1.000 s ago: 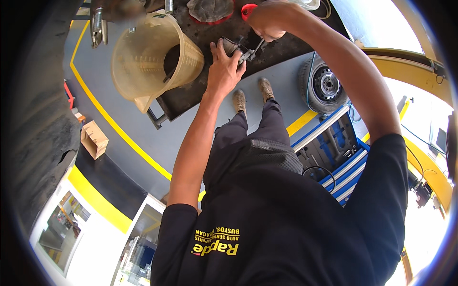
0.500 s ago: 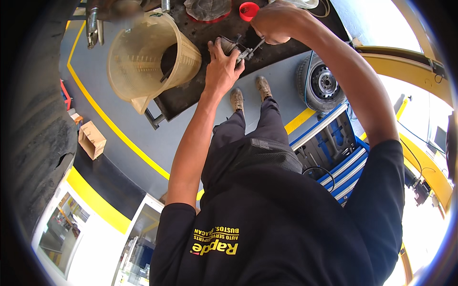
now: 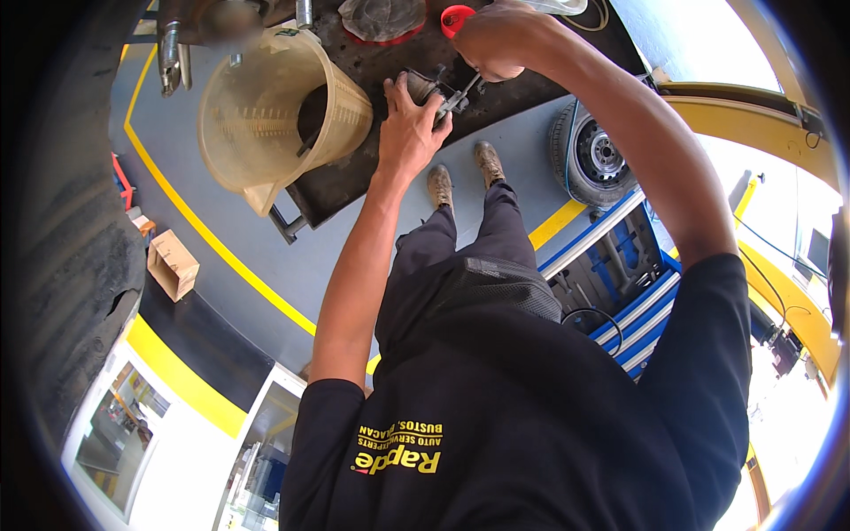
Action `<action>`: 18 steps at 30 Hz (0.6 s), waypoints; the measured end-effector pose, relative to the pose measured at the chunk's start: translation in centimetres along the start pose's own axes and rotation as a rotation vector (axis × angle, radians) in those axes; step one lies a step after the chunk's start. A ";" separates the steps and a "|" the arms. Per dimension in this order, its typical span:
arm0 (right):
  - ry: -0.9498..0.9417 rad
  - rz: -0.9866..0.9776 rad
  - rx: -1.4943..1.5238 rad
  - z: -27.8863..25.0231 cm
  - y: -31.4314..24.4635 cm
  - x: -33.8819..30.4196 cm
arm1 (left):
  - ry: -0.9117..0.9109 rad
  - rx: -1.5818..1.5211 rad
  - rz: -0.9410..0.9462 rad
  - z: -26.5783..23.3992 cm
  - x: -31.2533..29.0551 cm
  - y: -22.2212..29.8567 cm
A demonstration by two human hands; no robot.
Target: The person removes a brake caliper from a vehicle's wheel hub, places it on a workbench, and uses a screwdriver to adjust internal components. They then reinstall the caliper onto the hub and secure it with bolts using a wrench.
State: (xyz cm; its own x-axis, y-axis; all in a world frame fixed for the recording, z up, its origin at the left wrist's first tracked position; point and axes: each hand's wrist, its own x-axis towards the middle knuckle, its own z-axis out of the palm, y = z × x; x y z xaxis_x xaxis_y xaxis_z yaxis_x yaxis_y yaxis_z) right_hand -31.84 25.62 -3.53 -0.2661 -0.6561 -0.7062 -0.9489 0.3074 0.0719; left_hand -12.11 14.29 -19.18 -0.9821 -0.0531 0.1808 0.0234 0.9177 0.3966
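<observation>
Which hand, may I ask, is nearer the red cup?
The right hand, beside the red cup; the left hand is farther away, gripping the grey metal part.

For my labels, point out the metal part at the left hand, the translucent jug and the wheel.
Metal part (image 3: 421, 88), head view: its rounded body.
Translucent jug (image 3: 243, 142), head view: its wall.
Wheel (image 3: 606, 157), head view: its hub.

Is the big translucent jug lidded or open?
The jug is open: no lid covers its wide mouth, and its inner wall shows.
</observation>
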 end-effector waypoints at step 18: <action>0.298 0.160 0.213 5.2 -5.6 -4.5 | 0.056 -0.062 -0.069 0.4 -1.1 0.9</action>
State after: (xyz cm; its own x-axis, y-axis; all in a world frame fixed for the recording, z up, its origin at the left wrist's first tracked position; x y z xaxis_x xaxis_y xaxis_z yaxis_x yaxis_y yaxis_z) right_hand -24.47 30.39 -4.40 -0.4753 -0.7499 -0.4601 -0.8432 0.5375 -0.0050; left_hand -11.06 15.37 -19.42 -0.9698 -0.1392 0.2003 -0.0311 0.8849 0.4647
